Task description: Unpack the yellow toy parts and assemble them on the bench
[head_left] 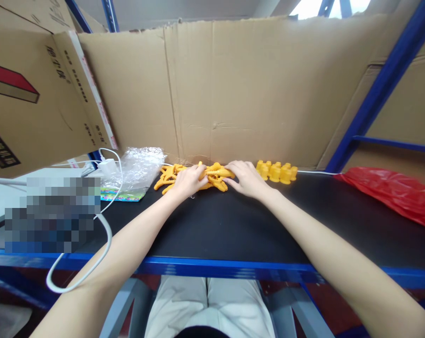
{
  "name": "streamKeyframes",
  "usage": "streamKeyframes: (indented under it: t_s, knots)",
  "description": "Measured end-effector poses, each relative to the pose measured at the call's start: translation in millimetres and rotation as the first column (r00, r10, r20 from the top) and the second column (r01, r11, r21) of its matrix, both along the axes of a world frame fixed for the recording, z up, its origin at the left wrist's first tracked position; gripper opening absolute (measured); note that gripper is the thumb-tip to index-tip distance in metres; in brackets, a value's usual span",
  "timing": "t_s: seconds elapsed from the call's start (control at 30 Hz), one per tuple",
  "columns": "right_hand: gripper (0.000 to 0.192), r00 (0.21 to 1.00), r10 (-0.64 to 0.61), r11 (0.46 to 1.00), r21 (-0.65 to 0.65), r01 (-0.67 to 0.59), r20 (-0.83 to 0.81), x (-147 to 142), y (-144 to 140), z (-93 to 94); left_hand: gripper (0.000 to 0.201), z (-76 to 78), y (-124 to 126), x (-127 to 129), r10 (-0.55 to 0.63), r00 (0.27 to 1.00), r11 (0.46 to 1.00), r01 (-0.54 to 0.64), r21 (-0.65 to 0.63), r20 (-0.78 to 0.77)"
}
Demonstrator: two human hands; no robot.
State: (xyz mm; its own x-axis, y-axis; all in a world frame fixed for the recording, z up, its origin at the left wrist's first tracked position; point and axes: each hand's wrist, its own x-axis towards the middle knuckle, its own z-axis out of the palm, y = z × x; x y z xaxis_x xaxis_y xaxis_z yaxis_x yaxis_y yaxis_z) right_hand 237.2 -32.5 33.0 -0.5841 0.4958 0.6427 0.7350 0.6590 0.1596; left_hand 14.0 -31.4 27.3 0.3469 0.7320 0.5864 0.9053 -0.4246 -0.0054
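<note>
A heap of orange-yellow plastic pieces (pixel 169 173) with branching, rounded arms lies at the back of the black tabletop; their exact kind is unclear. My left hand (pixel 190 181) is closed over pieces in the middle of the heap, its fingertips partly hidden. At the heap's right end, my right hand (pixel 246 178) has its thumb and fingers closed around the end of a yellow plastic piece (pixel 217 171). Just right of that hand stand several yellow cup-like plastic parts (pixel 276 172), grouped in rows.
Cardboard walls (pixel 247 94) enclose the back. Clear plastic wrap (pixel 140 164) lies left of the heap, near a white charger (pixel 107 168). A white cable (pixel 108 234) loops over my left forearm. A red plastic bag (pixel 391 192) lies at right. The table has a blue front edge (pixel 226 268).
</note>
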Motion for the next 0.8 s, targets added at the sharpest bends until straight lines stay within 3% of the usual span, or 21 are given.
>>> streamKeyframes:
  t_s: [0.13, 0.47, 0.63, 0.8]
  knots:
    - [0.027, 0.999, -0.02, 1.0, 0.004, 0.02, 0.036, -4.5, -0.4, -1.9, 0.031, 0.7, 0.1, 0.5, -0.003, 1.0, 1.0, 0.003, -0.01, -0.013]
    - [0.023, 0.959, -0.214, 0.974, 0.114, 0.196, 0.184, -12.0, -4.1, 5.1, 0.032, 1.2, -3.0, 7.9, 0.018, 1.0, 0.999, -0.019, -0.026, -0.021]
    - [0.018, 0.986, -0.091, 0.995, 0.039, 0.087, 0.14, -5.5, 0.1, 3.1, 0.031, 1.1, -4.7, 7.8, 0.018, 0.999, 1.0, -0.018, -0.017, -0.033]
    - [0.031, 0.993, -0.042, 0.997, -0.054, 0.048, 0.107, -2.2, 2.8, -2.2, 0.028, 2.3, -7.1, 6.5, 0.0, 0.999, 1.0, 0.001, 0.023, -0.041]
